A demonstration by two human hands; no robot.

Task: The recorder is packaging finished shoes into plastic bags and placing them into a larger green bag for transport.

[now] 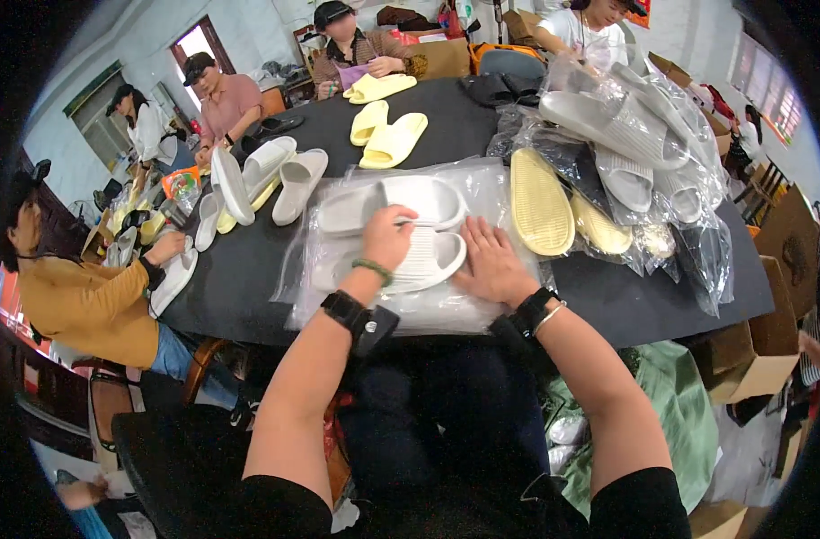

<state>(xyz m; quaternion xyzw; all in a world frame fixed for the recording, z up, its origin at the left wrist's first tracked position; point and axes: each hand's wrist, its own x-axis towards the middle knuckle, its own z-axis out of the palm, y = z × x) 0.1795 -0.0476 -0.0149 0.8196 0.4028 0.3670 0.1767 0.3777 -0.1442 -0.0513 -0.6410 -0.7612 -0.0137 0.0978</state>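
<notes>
Two pale grey slide slippers lie side by side on a stack of clear plastic bags [480,184] in front of me. The far slipper [432,199] and the near slipper [432,262] both have ribbed straps and their openings to the right. My left hand [390,241] is over the pair, its fingers curled together between the two straps; what they hold, if anything, is hidden. Flat on the bags just right of the slippers rests my right hand [495,265], fingers spread.
Yellow slippers [394,139] sit beyond the bags, and several loose grey slippers [299,184] stand to the left. Bagged grey slippers [616,126] are piled at right beside bagged yellow ones [542,202]. Several people work around the black table [239,301]. Cardboard boxes [751,346] stand at right.
</notes>
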